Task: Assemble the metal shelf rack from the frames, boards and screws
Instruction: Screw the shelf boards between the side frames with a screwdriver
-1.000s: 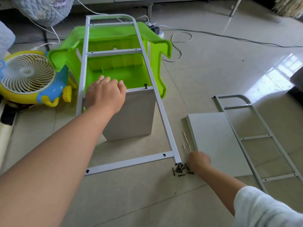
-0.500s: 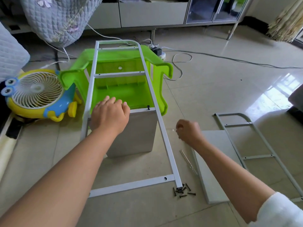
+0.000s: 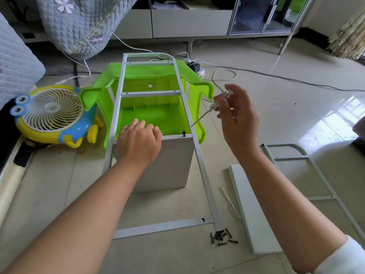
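Note:
A white ladder-shaped metal frame (image 3: 199,161) leans over an overturned green plastic stool (image 3: 150,113). A grey board (image 3: 167,163) stands on edge under its middle rung, with a black screw (image 3: 184,133) sticking up at the rung's right end. My left hand (image 3: 138,143) rests on the rung and the board's top edge. My right hand (image 3: 239,119) holds a clear-handled screwdriver (image 3: 212,106) in its fingers, tip pointing down-left toward the screw. Several black screws (image 3: 222,237) lie on the floor by the frame's near corner.
A second board (image 3: 254,214) lies flat at right, with a second frame (image 3: 316,180) partly over it and another screwdriver (image 3: 230,202) beside it. A yellow and blue fan (image 3: 53,115) sits at left. Cables and a power strip (image 3: 194,65) trail behind the stool.
My right hand left the screw pile, rose and moved toward the frame's right rail, now holding a clear-handled screwdriver. The left hand stayed on the rung. The view tilted up.

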The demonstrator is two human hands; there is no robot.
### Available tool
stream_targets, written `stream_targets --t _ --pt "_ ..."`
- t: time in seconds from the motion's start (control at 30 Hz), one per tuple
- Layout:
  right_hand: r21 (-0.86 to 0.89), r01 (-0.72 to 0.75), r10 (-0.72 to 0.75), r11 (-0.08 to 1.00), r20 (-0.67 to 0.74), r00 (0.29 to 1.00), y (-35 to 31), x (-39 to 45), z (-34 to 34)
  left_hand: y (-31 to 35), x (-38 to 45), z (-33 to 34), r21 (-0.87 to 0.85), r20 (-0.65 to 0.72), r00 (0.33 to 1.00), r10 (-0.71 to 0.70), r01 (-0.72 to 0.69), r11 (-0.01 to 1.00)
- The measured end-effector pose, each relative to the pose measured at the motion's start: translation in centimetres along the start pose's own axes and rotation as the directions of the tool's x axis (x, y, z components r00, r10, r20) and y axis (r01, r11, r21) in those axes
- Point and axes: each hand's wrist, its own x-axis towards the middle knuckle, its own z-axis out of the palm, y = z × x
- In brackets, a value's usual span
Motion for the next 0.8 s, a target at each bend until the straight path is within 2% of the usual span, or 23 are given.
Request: stream_targets --t 0.07,0.17,0.33,0.43,0.7,0.8 --pt "0.078 0.038 -0.039 0.996 0.009 0.999 -0.7 0.2 0.2 0.1 -0.1 -0.1 0.009 0.026 1.000 -0.017 0.017 1.000" --pt "0.099 0.092 -0.096 0.991 0.040 0.995 -1.0 0.1 0.5 0.2 0.0 -0.3 -0.001 0.075 0.997 -0.011 0.011 1.000" --pt "0.069 0.112 -0.117 0.991 0.076 0.990 -0.6 0.0 0.9 0.0 0.2 0.1 -0.046 0.062 0.998 -0.021 0.024 0.999" --pt "0.033 0.172 -0.174 0.985 0.070 0.982 -0.6 0.1 1.0 -0.1 0.2 0.3 -0.059 0.067 0.998 -0.022 0.026 0.998" --pt "-0.053 0.342 -0.335 0.938 0.105 0.936 -1.2 0.4 0.7 -0.3 0.4 0.3 0.031 -0.006 0.997 0.074 -0.074 0.997" --pt "-0.068 0.372 -0.363 0.926 0.116 0.924 -1.3 0.3 0.8 -0.2 0.5 -0.4 0.086 0.059 0.996 0.072 -0.077 0.993"
